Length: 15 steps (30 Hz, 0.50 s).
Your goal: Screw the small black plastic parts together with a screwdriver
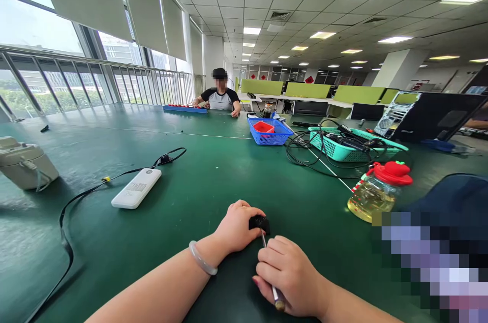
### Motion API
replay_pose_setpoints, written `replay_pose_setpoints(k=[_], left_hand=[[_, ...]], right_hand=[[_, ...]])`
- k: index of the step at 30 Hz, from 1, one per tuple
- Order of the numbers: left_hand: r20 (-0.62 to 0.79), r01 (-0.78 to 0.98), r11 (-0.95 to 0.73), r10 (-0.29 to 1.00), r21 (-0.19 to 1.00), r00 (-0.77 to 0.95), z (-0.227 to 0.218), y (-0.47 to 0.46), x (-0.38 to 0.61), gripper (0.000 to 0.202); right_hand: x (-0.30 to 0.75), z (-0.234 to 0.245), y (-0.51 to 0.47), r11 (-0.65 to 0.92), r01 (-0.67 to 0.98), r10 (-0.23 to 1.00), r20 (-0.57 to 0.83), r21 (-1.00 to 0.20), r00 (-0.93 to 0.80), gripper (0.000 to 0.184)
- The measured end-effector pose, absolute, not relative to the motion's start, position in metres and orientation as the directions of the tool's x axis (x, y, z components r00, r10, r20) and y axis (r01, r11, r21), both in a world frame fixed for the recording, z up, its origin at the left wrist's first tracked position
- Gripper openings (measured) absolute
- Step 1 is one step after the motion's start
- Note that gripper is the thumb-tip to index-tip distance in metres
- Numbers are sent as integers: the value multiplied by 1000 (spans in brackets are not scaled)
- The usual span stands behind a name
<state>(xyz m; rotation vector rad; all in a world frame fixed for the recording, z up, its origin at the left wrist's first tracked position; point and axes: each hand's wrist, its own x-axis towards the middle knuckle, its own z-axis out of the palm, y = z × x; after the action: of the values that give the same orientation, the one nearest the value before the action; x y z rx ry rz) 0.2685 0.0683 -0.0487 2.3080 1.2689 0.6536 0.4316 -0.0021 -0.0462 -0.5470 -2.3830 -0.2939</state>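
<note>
My left hand (237, 227) rests on the green table and grips a small black block (260, 223) with rows of tiny marks or holes on its face. The block's left part is hidden by my fingers. A slim metal screwdriver-like tool (277, 298) is in my right hand (293, 276), fingers wrapped round it. Its thin shaft points away from me, the tip reaching the near side of the block by my left thumb. Whether the tip sits in a hole, I cannot tell. A pale bangle (202, 259) circles my left wrist.
A white power bank (137, 188) and black strap (86, 192) lie left. A red-lidded bottle (375, 193), a teal basket of cables (339, 150) and a blue basket (280, 137) stand right. Across the table sits a person (221, 96) behind a blue tray (185, 109).
</note>
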Motion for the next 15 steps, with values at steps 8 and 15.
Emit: replay_pose_setpoints(k=[8, 15], left_hand=[[219, 661, -546, 829, 515, 514, -48, 69, 268, 37], [196, 687, -492, 863, 535, 466, -46, 67, 267, 43]], right_hand=[[462, -30, 11, 826, 550, 429, 771, -124, -471, 16], [458, -29, 12, 860, 506, 377, 744, -61, -551, 14]])
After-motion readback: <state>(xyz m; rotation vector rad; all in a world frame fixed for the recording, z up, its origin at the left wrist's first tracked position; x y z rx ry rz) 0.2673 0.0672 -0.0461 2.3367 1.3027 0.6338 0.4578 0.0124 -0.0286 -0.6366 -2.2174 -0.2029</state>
